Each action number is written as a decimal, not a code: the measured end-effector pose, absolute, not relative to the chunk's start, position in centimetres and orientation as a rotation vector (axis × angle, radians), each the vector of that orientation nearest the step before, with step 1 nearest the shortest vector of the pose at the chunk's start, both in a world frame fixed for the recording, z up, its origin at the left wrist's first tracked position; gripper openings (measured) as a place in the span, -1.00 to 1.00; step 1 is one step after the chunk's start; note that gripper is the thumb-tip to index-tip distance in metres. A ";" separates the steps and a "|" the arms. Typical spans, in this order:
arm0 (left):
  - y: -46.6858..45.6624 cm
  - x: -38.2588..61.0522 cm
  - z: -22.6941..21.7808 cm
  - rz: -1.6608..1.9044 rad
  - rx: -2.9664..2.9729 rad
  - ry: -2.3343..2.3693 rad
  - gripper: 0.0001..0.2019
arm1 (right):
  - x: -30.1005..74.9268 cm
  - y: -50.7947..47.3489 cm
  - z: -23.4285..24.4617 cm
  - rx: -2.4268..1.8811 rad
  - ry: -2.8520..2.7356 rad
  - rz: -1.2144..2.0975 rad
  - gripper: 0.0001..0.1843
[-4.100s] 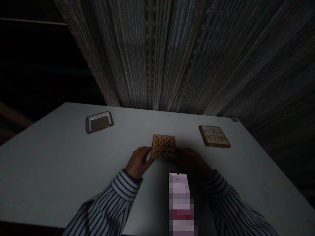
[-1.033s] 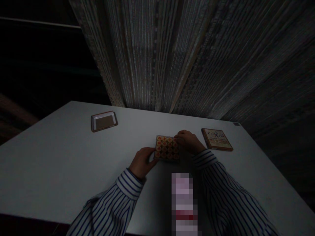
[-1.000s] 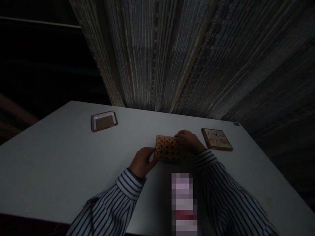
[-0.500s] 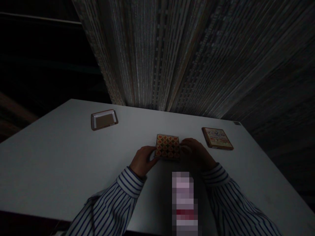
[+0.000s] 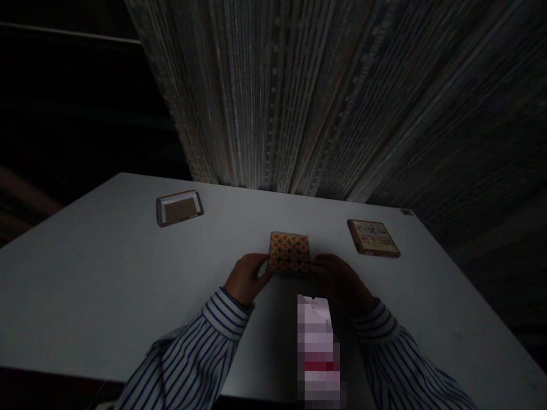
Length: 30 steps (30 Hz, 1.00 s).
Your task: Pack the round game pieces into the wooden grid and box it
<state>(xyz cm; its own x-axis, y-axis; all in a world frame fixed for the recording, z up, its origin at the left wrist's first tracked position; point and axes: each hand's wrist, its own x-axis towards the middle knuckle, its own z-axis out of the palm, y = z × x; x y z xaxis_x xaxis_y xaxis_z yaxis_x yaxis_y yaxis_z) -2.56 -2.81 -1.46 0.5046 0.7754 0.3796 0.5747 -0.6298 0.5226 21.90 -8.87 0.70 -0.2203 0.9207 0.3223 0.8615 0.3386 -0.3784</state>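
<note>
A square block of round wooden game pieces with red markings [image 5: 289, 252] rests on the white table [image 5: 106, 273]. My left hand [image 5: 245, 279] has its fingers curled against the block's near left corner. On the other side, my right hand [image 5: 342, 281] lies at the near right corner with the fingers bent toward the block. Both arms wear striped sleeves. The light is dim and the fingertips are hard to make out.
An open box tray with a brown inside [image 5: 178, 208] sits at the back left. A printed box lid [image 5: 373, 237] lies at the back right. A pixelated card [image 5: 318, 347] hangs in front of me. A tall stack of ribbed sheets [image 5: 299, 97] rises behind the table.
My right hand has drawn back from the block's far right corner to its near right corner. The left hand has stayed at the near left corner.
</note>
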 end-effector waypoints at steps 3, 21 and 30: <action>-2.9 -2.6 -1.5 0.899 2.432 1.122 -0.72 | 21.7 -8.6 0.3 -1.559 -2.112 0.142 -0.78; -2.9 -2.7 -1.7 0.958 2.433 1.081 -0.77 | 21.3 -8.2 -0.3 -1.580 -2.169 0.098 -0.78; -3.0 -2.7 -1.7 0.910 2.416 1.107 -0.76 | 21.2 -8.1 -0.3 -1.594 -2.162 0.114 -0.77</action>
